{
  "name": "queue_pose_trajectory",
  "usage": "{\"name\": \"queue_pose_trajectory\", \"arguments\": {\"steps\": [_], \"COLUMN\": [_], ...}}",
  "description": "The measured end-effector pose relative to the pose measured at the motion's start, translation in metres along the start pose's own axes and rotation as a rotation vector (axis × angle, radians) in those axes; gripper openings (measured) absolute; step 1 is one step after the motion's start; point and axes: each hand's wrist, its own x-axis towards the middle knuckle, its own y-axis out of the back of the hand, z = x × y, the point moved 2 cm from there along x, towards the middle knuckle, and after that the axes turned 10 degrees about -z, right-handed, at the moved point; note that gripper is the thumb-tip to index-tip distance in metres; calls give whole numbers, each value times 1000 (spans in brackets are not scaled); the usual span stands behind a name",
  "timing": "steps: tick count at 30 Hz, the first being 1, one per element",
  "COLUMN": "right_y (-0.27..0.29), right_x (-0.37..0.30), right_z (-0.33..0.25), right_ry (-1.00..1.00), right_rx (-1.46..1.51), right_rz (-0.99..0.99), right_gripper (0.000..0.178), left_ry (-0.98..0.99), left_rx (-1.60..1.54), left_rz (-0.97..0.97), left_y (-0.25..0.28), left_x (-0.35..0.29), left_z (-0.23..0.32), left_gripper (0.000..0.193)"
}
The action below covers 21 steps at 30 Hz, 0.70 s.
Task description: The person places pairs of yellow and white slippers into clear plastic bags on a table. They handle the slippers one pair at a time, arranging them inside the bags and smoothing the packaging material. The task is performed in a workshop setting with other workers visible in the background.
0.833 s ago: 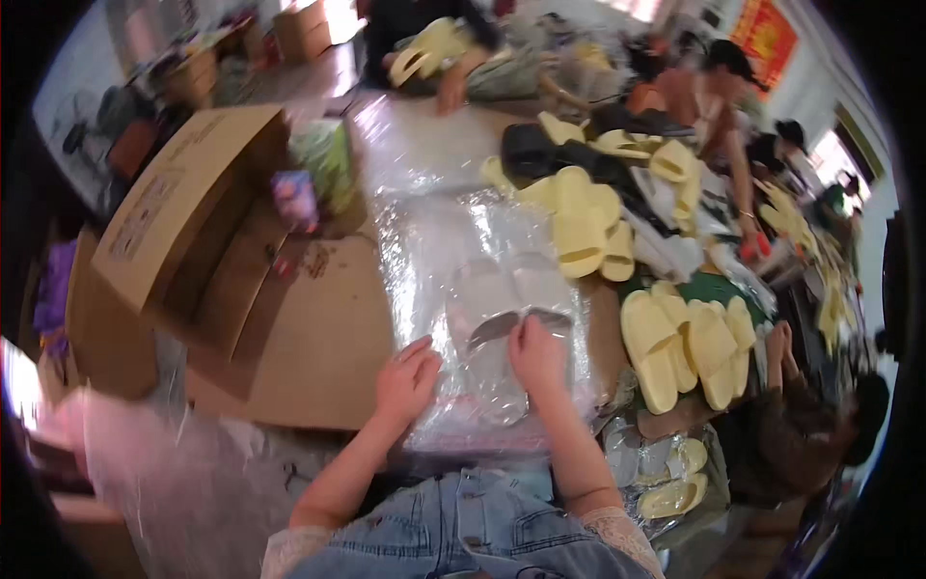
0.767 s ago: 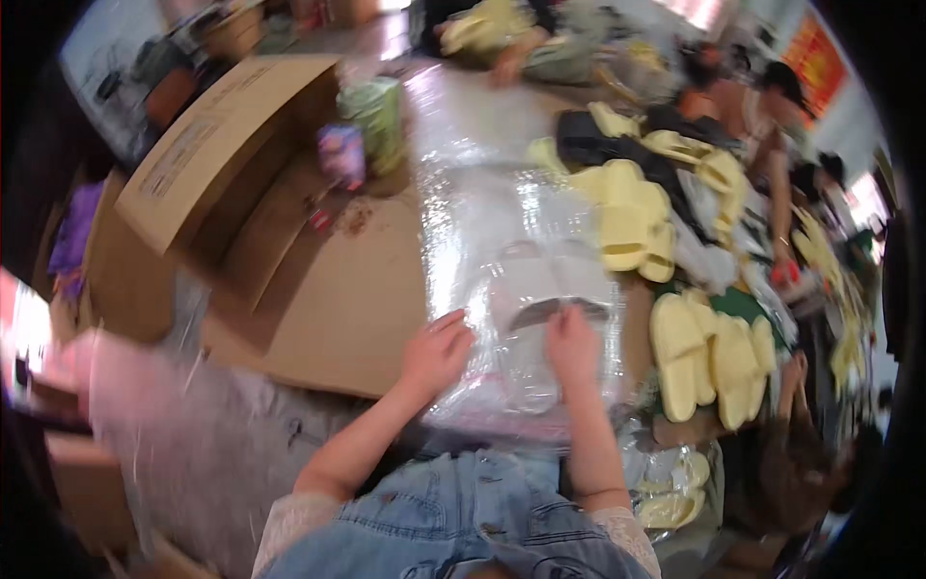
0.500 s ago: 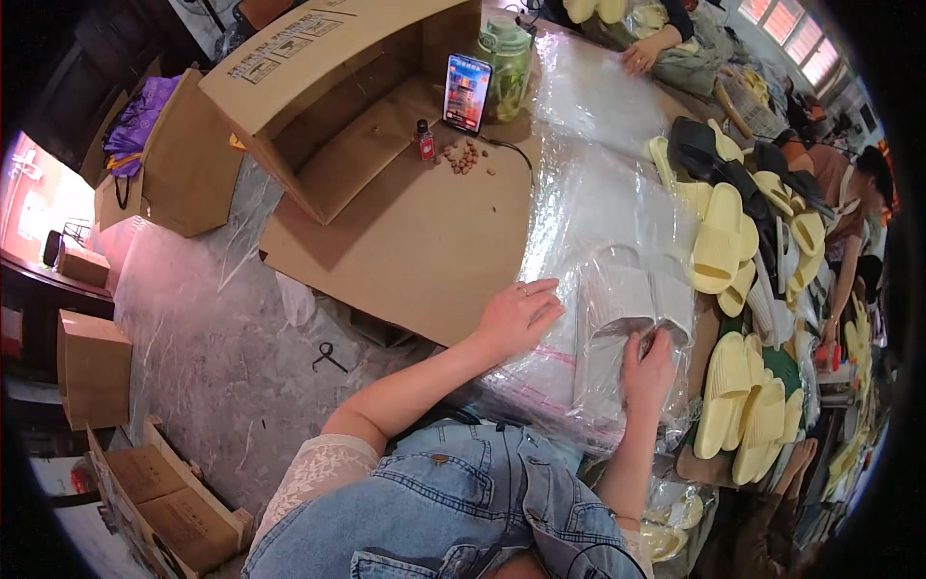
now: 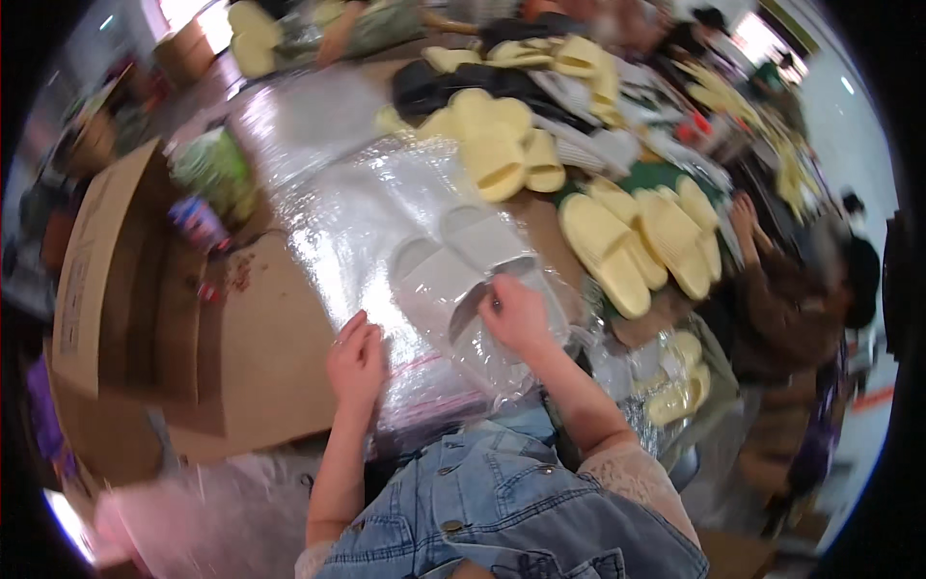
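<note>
Grey slippers (image 4: 424, 288) lie on the stacked clear bags (image 4: 333, 227), seemingly already inside clear plastic; no closure visible from here, so sealing probably left. Right hand (image 4: 518, 314) curled at their straps, can't tell if gripping. Left hand (image 4: 357, 367) loosely bent, looks empty, at stack's left edge. Yellow slippers (image 4: 606, 253) nearby look unwrapped

Single head-worn fisheye, close overhead, pitched down and forward: left hand (image 4: 357, 362) and right hand (image 4: 513, 311) near mid-frame, desk (image 4: 546, 228) stretching toward upper frame.
</note>
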Motion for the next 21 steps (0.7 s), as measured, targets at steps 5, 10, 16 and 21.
{"name": "queue_pose_trajectory", "arguments": {"steps": [5, 10, 16, 21], "right_y": [49, 124, 209, 205], "right_x": [-52, -126, -233, -312], "right_z": [32, 65, 118, 181], "right_ry": [0, -177, -536, -999], "right_rx": [25, -45, -124, -287], "right_rz": [-69, -58, 376, 313], "right_gripper": [23, 27, 19, 21], "left_ry": [-22, -103, -85, -145], "left_rx": [-8, 87, 71, 126], "left_rz": [-55, -84, -104, -111], "left_y": [3, 2, 1, 0], "left_x": [2, 1, 0, 1], "left_z": [6, 11, 5, 5], "left_gripper": [20, 22, 23, 25]}}
